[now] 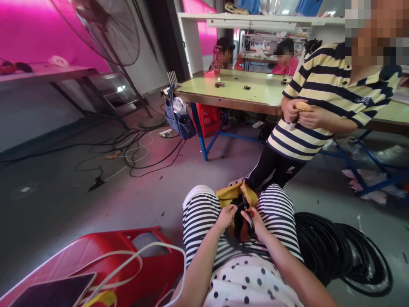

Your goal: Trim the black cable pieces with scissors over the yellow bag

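Observation:
Between my knees hangs a yellow bag or cloth point(227, 194) with dark contents. Over it, the fingers of my left hand point(226, 217) are closed on a short black piece, probably the end of a cable point(240, 205). Close by on the right, my right hand point(257, 221) grips a small dark tool that looks like scissors or snips point(250, 216). The tool is near the black piece; I cannot tell if they touch. A black cable runs across my lap below both hands.
Coils of black cable point(338, 251) lie on the floor at right. A red plastic stool point(137, 260) with a dark tablet-like object point(57, 292) and white cord is at left. A person in a striped shirt point(322, 94) stands ahead, beside a green-topped table point(204, 89).

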Demonstrator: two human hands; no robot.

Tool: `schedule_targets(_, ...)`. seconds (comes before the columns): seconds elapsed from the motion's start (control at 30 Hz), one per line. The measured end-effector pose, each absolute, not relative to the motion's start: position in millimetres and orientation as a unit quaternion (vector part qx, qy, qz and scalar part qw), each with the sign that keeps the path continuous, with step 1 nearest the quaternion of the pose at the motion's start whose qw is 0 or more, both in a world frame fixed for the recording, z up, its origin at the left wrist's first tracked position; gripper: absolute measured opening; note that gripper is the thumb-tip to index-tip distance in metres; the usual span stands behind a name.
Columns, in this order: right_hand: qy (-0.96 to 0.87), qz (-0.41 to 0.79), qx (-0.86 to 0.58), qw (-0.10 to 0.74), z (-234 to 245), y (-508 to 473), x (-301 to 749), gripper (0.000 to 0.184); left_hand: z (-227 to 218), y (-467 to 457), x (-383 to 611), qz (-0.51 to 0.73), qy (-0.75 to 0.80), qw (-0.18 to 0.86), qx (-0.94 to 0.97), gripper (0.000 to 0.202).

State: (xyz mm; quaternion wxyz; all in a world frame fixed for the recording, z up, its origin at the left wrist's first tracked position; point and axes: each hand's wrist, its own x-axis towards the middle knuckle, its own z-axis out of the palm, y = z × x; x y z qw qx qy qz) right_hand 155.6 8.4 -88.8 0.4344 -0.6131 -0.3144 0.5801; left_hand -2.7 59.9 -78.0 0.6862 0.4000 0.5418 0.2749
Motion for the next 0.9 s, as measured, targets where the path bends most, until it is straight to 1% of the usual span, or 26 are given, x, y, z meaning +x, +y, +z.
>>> schedule_targets(0.17,-0.302,0.557,-0.622,0.46,-83.8,9.5,154.3,0.071,-78.0,58.8,-3.1,0.264,0.534,0.689,0.412,0.039)
schedule_targets(0.43,-0.292,0.553,-0.622,0.472,-78.3,8.0,155.7,0.071,-76.4,57.8,-3.7,0.232,0.52,0.695,0.44,0.034)
schedule_targets(0.67,-0.29,0.542,-0.629,0.476,-80.2,10.1,155.6,0.074,-73.1,57.2,-5.5,0.225,0.517,0.701,0.436,0.039)
schedule_targets(0.9,-0.268,0.561,-0.625,0.472,-78.0,10.1,157.4,0.077,-72.5,57.0,-6.8,0.219,0.509,0.702,0.447,0.043)
